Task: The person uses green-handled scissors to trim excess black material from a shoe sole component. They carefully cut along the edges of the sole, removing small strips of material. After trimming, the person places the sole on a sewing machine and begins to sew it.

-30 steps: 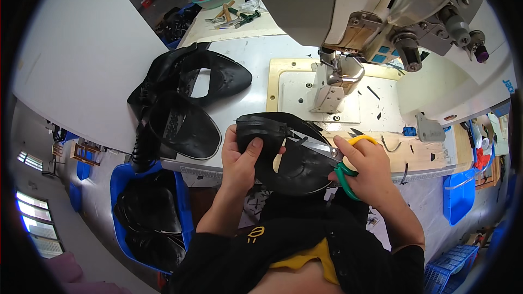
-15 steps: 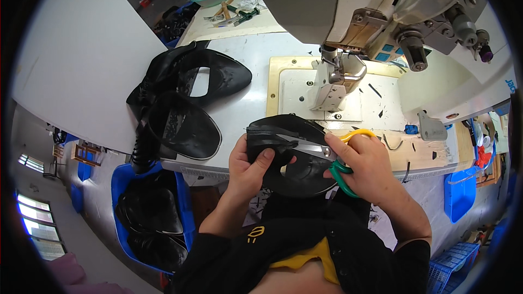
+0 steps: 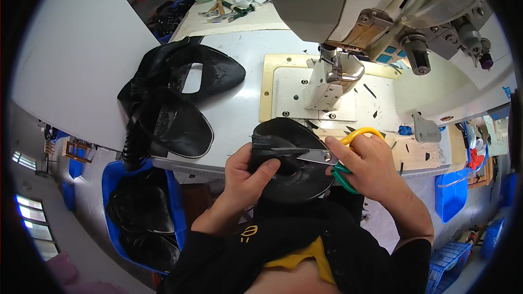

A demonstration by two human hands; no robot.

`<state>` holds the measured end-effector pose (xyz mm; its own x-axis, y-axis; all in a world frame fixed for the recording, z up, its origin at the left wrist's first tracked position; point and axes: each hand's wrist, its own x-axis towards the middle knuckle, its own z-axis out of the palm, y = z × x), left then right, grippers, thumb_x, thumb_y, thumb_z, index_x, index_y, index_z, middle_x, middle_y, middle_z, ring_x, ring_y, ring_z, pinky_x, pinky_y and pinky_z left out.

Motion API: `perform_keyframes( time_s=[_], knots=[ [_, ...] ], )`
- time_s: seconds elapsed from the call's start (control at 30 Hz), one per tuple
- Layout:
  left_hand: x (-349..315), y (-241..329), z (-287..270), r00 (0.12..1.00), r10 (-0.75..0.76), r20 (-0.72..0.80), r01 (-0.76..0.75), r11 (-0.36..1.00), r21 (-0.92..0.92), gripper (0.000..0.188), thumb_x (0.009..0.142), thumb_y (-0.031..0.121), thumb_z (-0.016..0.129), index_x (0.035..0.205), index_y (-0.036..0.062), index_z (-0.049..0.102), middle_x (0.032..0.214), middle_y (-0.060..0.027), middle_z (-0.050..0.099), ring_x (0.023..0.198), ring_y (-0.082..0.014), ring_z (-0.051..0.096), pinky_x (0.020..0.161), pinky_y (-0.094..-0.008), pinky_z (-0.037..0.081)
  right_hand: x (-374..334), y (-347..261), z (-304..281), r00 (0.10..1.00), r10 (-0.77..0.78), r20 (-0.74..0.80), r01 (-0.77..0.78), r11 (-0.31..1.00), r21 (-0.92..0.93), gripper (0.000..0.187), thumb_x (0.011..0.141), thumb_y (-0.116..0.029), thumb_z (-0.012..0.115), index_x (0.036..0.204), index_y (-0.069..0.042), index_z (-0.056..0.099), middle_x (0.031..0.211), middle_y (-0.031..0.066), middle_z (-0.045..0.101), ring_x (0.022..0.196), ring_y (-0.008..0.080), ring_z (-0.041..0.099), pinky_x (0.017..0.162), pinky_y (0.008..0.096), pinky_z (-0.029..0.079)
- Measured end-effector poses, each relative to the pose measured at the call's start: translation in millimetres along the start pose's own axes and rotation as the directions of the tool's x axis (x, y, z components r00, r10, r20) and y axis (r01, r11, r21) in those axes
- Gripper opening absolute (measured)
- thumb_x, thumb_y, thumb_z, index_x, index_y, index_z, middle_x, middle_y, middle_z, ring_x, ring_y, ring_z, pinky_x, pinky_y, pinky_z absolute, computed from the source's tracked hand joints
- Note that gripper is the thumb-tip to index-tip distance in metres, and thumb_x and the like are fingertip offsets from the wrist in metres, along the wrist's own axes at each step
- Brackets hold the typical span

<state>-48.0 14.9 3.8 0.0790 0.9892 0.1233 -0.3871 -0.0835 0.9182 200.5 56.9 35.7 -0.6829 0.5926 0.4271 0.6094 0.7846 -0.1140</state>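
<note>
My left hand (image 3: 246, 177) pinches a black shoe upper (image 3: 297, 186) at its left side, thumb on top. The upper hangs over the table's front edge, close to my body, with an oval opening in its middle. My right hand (image 3: 373, 166) is closed round the handles of a pair of scissors (image 3: 325, 156), one yellow and one green. Their metal blades lie along a dark strip at the upper's edge, beside my left thumb. The blade tips are partly lost against the black material, so I cannot tell how far apart they are.
A post-bed sewing machine (image 3: 336, 81) stands just beyond my hands, with black scraps around it. Joined black uppers (image 3: 188, 130) lie on the table at left. Below them is a blue bin (image 3: 110, 201) with more black pieces. Hand tools (image 3: 239, 13) lie farther back.
The scissors have tilted so the blades lie flatter across the upper. The upper has shifted slightly in my left hand's grip. The whole view has moved a little.
</note>
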Motion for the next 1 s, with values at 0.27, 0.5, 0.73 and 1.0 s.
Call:
perform_keyframes(
  time_s=[0.27,0.5,0.73,1.0],
  knots=[
    [1,-7,4,0.999,0.042,-0.021,-0.042,0.999,0.0,0.011,0.089,0.0,0.061,0.092,0.0027,0.051,0.098,-0.0086,0.064,0.087,-0.0104,0.06,0.078,-0.0263,0.05,9,-1,-2,0.998,-0.029,-0.059,0.027,0.999,-0.031,0.056,0.072,-0.031,0.073,0.123,-0.014,0.056,0.072,0.0026,0.044,0.064,0.0199,0.048,0.058,0.0349,0.037],
    [3,2,9,0.998,-0.056,-0.01,0.053,0.986,-0.16,0.011,0.088,0.001,0.063,0.092,0.0019,0.053,0.096,-0.0065,0.064,0.087,-0.0091,0.059,0.077,-0.0251,0.05,8,4,-5,1.0,-0.023,0.001,0.023,0.999,0.036,0.065,0.064,-0.033,0.079,0.122,-0.016,0.055,0.075,0.0042,0.049,0.064,0.0223,0.049,0.058,0.0353,0.036],
    [3,-10,12,0.998,0.069,-0.008,-0.067,0.989,0.129,0.012,0.085,0.004,0.068,0.09,0.0015,0.057,0.093,-0.0023,0.062,0.083,-0.005,0.054,0.074,-0.0217,0.045,15,-7,-8,0.999,-0.018,0.038,0.02,0.998,-0.053,0.063,0.067,-0.031,0.079,0.122,-0.012,0.056,0.073,0.0032,0.049,0.064,0.0202,0.05,0.057,0.0338,0.036],
    [8,-13,3,0.997,-0.017,-0.071,0.006,0.989,-0.147,0.015,0.09,0.005,0.061,0.099,0.0012,0.05,0.098,-0.0101,0.063,0.084,-0.0144,0.063,0.073,-0.0306,0.055,3,1,10,0.962,0.272,-0.033,-0.256,0.936,0.241,0.065,0.062,-0.03,0.082,0.12,-0.009,0.059,0.078,0.0045,0.055,0.064,0.02,0.055,0.052,0.0338,0.038]
  ],
)
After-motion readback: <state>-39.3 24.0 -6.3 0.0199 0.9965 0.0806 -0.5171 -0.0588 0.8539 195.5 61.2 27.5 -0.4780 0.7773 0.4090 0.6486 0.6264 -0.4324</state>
